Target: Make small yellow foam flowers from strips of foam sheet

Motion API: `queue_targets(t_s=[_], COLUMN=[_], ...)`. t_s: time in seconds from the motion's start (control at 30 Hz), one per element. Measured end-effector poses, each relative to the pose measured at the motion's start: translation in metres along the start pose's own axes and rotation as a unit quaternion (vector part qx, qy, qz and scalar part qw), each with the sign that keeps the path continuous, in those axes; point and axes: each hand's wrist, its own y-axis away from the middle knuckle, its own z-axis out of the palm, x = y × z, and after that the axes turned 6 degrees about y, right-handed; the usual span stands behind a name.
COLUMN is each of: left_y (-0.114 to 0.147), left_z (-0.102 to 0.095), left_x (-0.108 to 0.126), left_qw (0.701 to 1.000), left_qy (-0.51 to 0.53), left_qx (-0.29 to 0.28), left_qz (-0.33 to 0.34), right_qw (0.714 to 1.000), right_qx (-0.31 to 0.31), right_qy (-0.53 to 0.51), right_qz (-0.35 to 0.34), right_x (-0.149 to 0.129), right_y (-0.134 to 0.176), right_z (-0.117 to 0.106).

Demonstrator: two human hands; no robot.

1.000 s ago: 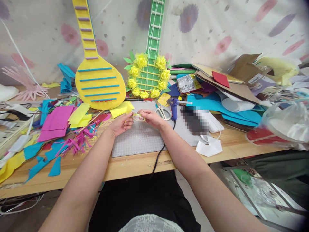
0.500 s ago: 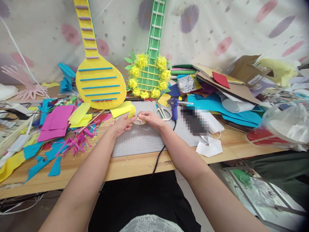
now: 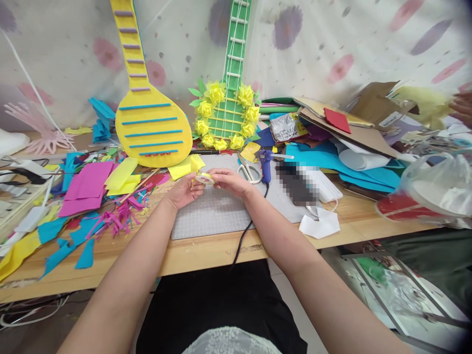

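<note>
A small roll of tape [image 3: 204,179] is held up between my two hands, above the grey cutting mat [image 3: 210,216]. My left hand [image 3: 184,191] is closed on the roll's left side, and a bit of yellow paper shows at its fingertips, mostly hidden. Fingers of my right hand [image 3: 231,182] press together at the roll's right edge. Close to the right hand lie scissors [image 3: 250,172] with pale handles and a purple glue gun [image 3: 266,167]. Behind the left hand are yellow paper pieces [image 3: 184,167].
A yellow paper guitar [image 3: 153,128] and a green one [image 3: 230,110] ringed with yellow flowers lean at the back. Coloured scraps [image 3: 86,187] cover the left. A blurred phone [image 3: 297,184], paper stacks [image 3: 350,167] and a bag-covered bucket [image 3: 431,196] stand right. Another person's hand [image 3: 462,105] shows at the right edge.
The tape roll has risen and shifted left, into both hands' fingers. The yellow strip in my left hand is now mostly hidden. Another person's hand has appeared at the right edge.
</note>
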Motion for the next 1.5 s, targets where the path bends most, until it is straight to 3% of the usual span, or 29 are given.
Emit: queue_targets(t_s=[0.2, 0.33, 0.43, 0.53, 0.63, 0.8, 1.03, 1.13, 1.3, 1.5], left_y=[0.003, 0.0, -0.004, -0.007, -0.008, -0.01, -0.016, -0.015, -0.012, -0.018], left_z=[0.004, 0.003, 0.003, 0.004, 0.006, 0.004, 0.002, 0.005, 0.008, -0.001], left_x=[0.001, 0.004, 0.002, -0.003, -0.009, -0.012, -0.012, -0.012, -0.014, -0.015], left_qw=[0.999, 1.0, 0.992, 0.956, 0.922, 0.913, 0.905, 0.902, 0.911, 0.872], left_qy=[0.028, 0.008, -0.051, -0.143, -0.228, -0.251, -0.279, -0.287, -0.276, -0.349], left_qx=[-0.02, -0.006, 0.063, 0.136, 0.138, 0.126, 0.136, 0.14, 0.155, 0.138], left_qz=[-0.006, 0.006, 0.093, 0.219, 0.28, 0.296, 0.29, 0.29, 0.263, 0.314], right_qw=[1.0, 0.995, 0.963, 0.899, 0.863, 0.859, 0.882, 0.879, 0.829, 0.785], right_qx=[-0.021, 0.004, 0.102, 0.187, 0.196, 0.178, 0.17, 0.193, 0.274, 0.281], right_qy=[-0.014, 0.084, 0.236, 0.38, 0.445, 0.459, 0.419, 0.42, 0.485, 0.55], right_qz=[-0.005, -0.049, -0.082, -0.11, -0.135, -0.144, -0.132, -0.119, -0.05, 0.038], right_x=[0.001, 0.001, -0.001, 0.0, 0.003, 0.009, 0.006, 0.007, 0.011, 0.01], right_y=[0.0, -0.002, -0.004, -0.005, -0.007, -0.007, -0.004, -0.006, -0.009, -0.005], right_z=[0.0, 0.0, -0.002, -0.004, -0.004, -0.001, 0.003, 0.002, -0.002, -0.002])
